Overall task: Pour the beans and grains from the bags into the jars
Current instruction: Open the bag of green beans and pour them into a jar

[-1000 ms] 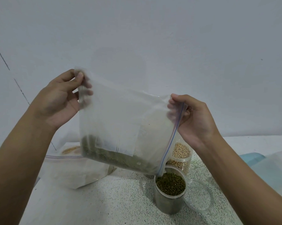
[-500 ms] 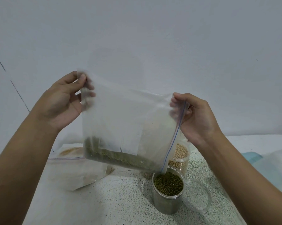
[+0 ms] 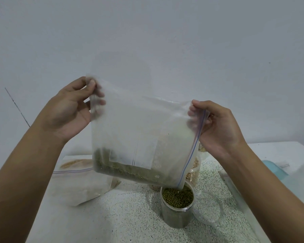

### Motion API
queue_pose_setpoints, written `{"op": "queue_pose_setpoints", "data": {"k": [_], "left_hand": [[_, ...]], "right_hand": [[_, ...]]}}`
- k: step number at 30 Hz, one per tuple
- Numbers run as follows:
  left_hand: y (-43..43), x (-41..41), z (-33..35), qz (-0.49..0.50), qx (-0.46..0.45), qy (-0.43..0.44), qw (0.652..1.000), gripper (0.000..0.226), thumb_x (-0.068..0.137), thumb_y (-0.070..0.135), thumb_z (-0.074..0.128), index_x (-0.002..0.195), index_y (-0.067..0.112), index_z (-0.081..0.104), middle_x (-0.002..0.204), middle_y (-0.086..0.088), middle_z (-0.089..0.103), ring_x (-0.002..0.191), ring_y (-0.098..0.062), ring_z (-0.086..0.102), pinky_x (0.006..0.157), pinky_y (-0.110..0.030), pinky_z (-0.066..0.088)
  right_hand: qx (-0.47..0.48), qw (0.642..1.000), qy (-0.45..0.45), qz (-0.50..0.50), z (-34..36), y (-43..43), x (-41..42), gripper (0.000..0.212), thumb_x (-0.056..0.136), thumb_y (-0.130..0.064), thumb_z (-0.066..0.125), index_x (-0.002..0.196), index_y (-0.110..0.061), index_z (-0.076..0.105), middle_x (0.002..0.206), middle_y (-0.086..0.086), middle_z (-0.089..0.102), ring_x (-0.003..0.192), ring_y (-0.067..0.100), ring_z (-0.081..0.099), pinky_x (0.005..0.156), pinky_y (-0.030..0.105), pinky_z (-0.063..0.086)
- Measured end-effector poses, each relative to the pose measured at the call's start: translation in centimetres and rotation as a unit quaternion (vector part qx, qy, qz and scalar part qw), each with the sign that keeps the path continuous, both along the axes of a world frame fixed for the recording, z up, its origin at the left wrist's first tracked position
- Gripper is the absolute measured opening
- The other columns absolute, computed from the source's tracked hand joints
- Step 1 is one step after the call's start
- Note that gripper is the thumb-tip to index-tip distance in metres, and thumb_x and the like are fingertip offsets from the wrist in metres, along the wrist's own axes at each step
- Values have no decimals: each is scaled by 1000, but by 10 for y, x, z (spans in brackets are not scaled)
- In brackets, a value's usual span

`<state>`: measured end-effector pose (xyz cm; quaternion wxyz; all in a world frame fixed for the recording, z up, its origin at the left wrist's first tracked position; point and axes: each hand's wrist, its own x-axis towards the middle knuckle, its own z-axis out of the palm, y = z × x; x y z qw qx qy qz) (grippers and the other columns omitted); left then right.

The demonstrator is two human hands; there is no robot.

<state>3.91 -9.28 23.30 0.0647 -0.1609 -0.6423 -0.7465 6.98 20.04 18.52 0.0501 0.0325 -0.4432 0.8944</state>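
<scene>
The speckled bench (image 3: 130, 216) carries the jars. Above it hangs the clear zip bag (image 3: 139, 130), tilted so that its open zip corner dips over the mouth of the jar. The left hand (image 3: 70, 111) pinches the raised bottom corner to make the slope, and the right hand (image 3: 219, 127) pinches the zip edge to steer the spout. The jar (image 3: 176, 213) stands nearly full of green beans (image 3: 177, 195), probably mung.

Clear zip bag (image 3: 139, 137) hangs tilted, green beans (image 3: 130, 174) banked along its low edge, zip corner just over the open jar (image 3: 175, 214), nearly full of the same beans. A second jar (image 3: 195, 172) of pale beans stands behind; a second bag (image 3: 83, 185) lies left
</scene>
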Motion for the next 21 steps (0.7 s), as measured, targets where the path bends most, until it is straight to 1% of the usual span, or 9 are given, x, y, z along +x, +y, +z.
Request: {"op": "queue_pose_setpoints", "data": {"k": [3,7,9,15,21], "left_hand": [[0,2,1,0,-2,1,1000,18,99,23,54,83,24,63,77,6,63,68,-12,62,59,-22,50],[-2,4,1,3,-3,4,1000,14,100,23,53,88,22,61,78,6,63,68,-12,62,59,-22,50],[-4,5,1,5,-5,4,1000,13,100,23,53,89,22,61,78,6,62,69,-12,61,60,-23,49],[-10,8,3,12,-11,2,1000,20,102,21,51,86,24,63,77,6,62,68,-13,61,61,-23,49],[-14,8,5,21,-11,2,1000,17,101,21,52,87,23,63,78,6,62,69,-13,61,60,-23,51]], "right_hand": [[2,1000,-5,5,0,0,4,8,73,-12,71,78,-8,66,69,1,63,63,11,61,58,20,46],[-5,1000,-6,13,-1,-2,8,6,74,-11,70,75,-9,65,68,1,62,62,10,61,55,19,46],[-6,1000,-9,19,-2,-4,9,5,74,-11,70,75,-9,66,68,1,62,62,10,61,55,20,46],[-13,999,-11,35,-5,-10,9,5,73,-11,71,75,-9,66,69,2,63,63,11,61,57,21,45],[-17,999,-13,43,-4,-16,8,8,78,-8,68,70,-10,67,68,2,62,61,11,61,55,21,44]]}}
